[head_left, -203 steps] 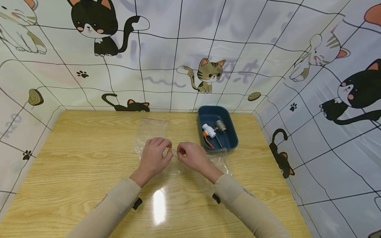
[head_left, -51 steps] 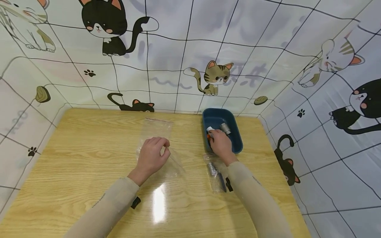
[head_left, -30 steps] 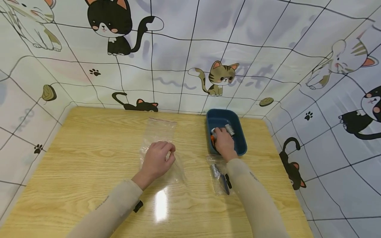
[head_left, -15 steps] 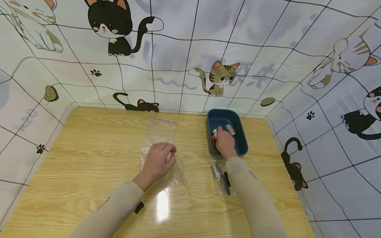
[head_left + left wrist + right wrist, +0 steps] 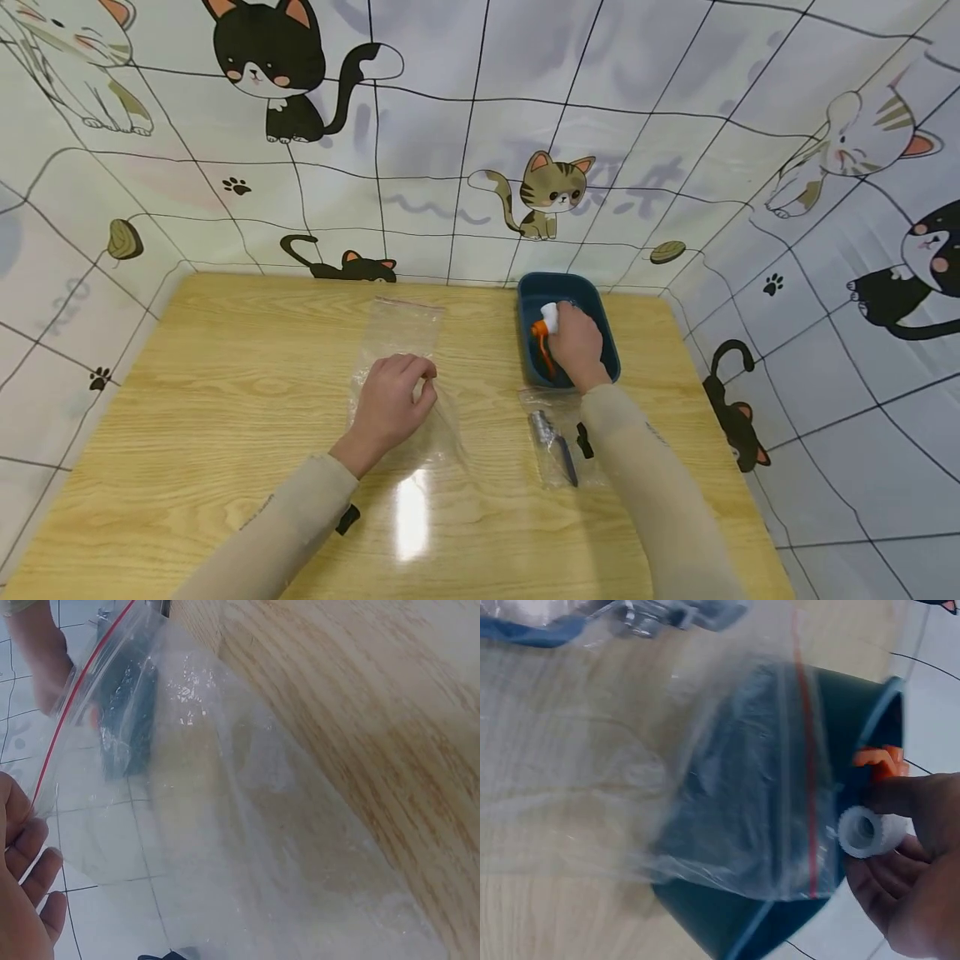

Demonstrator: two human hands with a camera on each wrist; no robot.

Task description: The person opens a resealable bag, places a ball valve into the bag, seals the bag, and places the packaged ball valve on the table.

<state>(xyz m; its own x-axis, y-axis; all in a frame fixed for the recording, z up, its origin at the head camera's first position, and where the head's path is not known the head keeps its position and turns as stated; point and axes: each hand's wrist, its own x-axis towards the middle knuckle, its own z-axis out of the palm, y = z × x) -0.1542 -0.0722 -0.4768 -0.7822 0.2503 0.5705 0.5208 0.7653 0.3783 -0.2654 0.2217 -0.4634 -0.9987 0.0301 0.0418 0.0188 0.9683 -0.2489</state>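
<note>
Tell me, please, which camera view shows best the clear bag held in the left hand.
The left wrist view: the clear bag spreads across much of the picture, pinched near its red strip by the left hand. The head view shows it only faintly against the table; the right wrist view shows another bag.
</note>
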